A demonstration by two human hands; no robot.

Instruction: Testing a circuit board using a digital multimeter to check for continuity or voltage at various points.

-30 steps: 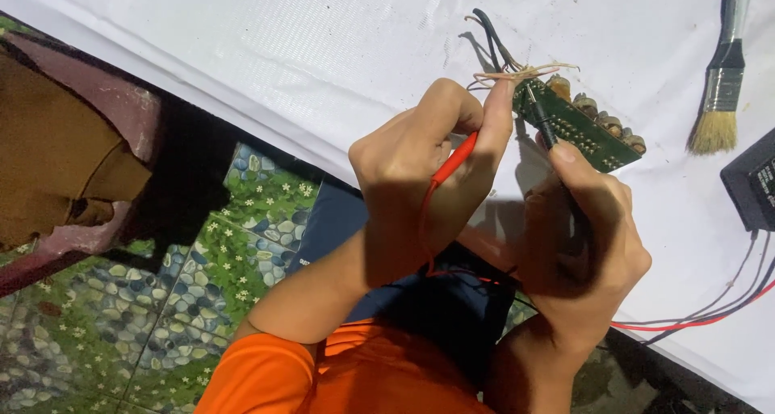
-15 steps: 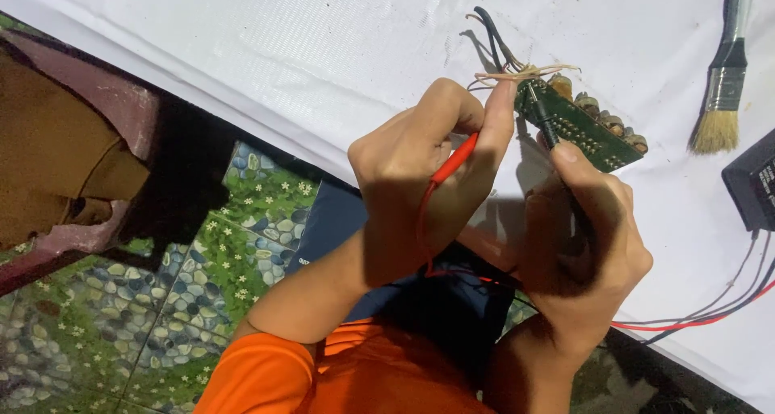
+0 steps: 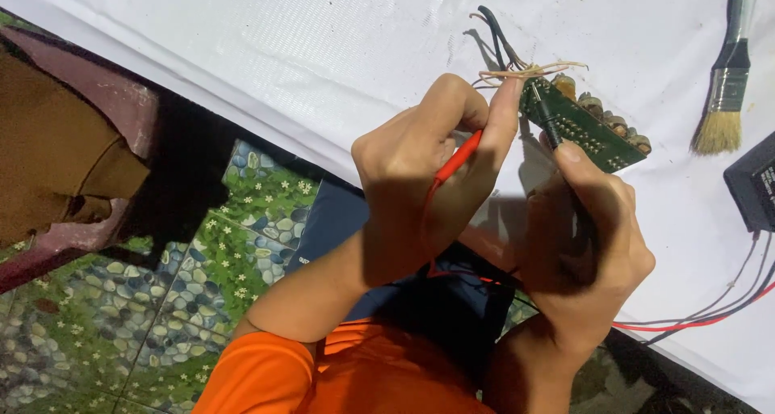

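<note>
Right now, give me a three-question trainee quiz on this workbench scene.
1. True or false: the left hand holds a red probe.
2. What does the right hand press against the green circuit board? A) the paintbrush B) a black probe C) a screwdriver
3. What colour is the sheet under the board?

Key: 1 true; 2 B; 3 white.

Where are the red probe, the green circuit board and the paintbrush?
red probe (image 3: 457,160), head view, on the red shaft between the left hand's fingers.
green circuit board (image 3: 583,128), head view, on the middle of its green face.
paintbrush (image 3: 717,131), head view, on the pale bristles.
</note>
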